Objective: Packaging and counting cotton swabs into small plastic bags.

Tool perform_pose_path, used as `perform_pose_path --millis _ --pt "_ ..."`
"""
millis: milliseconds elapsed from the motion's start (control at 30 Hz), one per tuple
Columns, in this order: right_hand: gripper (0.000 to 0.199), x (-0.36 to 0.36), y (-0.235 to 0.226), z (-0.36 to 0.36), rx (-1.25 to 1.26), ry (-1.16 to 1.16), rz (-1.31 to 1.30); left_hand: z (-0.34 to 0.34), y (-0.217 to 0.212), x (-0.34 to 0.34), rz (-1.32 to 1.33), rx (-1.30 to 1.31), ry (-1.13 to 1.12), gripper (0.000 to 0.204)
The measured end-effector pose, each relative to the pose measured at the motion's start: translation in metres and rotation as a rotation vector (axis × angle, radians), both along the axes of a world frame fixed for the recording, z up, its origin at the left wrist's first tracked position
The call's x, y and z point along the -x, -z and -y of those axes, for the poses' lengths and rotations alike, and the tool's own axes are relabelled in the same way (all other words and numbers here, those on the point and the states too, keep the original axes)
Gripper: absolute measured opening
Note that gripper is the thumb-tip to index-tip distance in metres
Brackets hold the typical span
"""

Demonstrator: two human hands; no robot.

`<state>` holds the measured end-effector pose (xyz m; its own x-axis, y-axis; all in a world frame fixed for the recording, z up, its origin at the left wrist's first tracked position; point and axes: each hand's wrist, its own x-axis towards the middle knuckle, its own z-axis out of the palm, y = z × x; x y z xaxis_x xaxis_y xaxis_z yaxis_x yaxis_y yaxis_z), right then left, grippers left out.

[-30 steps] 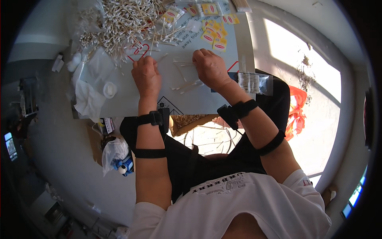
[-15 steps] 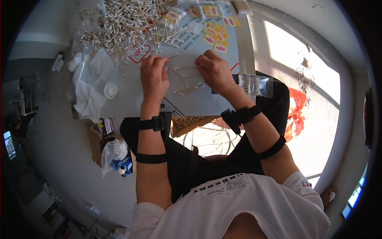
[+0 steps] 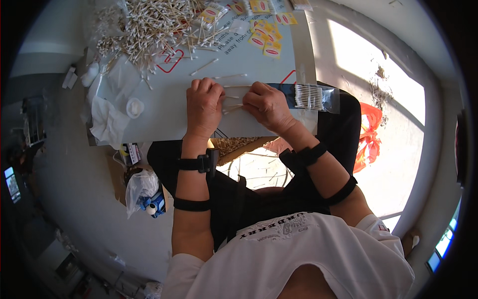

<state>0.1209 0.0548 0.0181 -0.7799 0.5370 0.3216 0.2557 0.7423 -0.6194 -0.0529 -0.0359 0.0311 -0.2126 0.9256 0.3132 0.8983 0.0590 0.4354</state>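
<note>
My right hand (image 3: 269, 107) is closed in a pinch above the sheet-covered table (image 3: 164, 112). Several cotton swabs (image 3: 235, 86) poke out leftward from its fingers, their white tips toward my other hand. Close by on the left, my left hand (image 3: 204, 105) has its fingers curled together, thumb side near those tips; whatever its fingertips grip is hidden. Two loose swabs (image 3: 230, 76) lie just beyond my hands. Right of my right hand rests a clear plastic bag (image 3: 311, 97) with a row of swabs inside.
A big heap of cotton swabs (image 3: 154, 30) spreads over the far left of the table. Small yellow printed cards (image 3: 266, 37) lie at the far right. Crumpled white plastic (image 3: 109, 119) and a small round white piece (image 3: 135, 107) sit at the left edge. A red bag (image 3: 369, 134) is on the floor.
My left hand has moved right, toward my right hand. The swabs that lay loose between them now meet my right fingers. The view has shifted slightly.
</note>
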Motion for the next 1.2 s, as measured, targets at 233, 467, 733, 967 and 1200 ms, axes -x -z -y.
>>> perform_pose_path --millis 233,467,733,967,1200 --pt "0.023 -0.005 -0.009 0.003 0.106 0.123 0.059 -0.001 0.006 -0.018 0.05 0.006 0.012 0.019" --pt "0.02 0.005 -0.003 -0.015 0.169 0.21 -0.063 -0.009 0.001 -0.013 0.119 -0.112 -0.084 0.021" --pt "0.012 0.009 -0.006 -0.008 0.103 0.089 0.093 0.001 0.006 -0.004 0.059 -0.007 -0.042 0.018" --pt "0.012 0.034 -0.01 -0.029 0.05 0.252 -0.071 -0.018 0.008 0.029 -0.035 -0.115 -0.354 0.028" --pt "0.015 0.047 -0.008 -0.042 0.141 0.146 0.074 -0.036 0.012 0.026 0.112 -0.034 -0.15 0.022"
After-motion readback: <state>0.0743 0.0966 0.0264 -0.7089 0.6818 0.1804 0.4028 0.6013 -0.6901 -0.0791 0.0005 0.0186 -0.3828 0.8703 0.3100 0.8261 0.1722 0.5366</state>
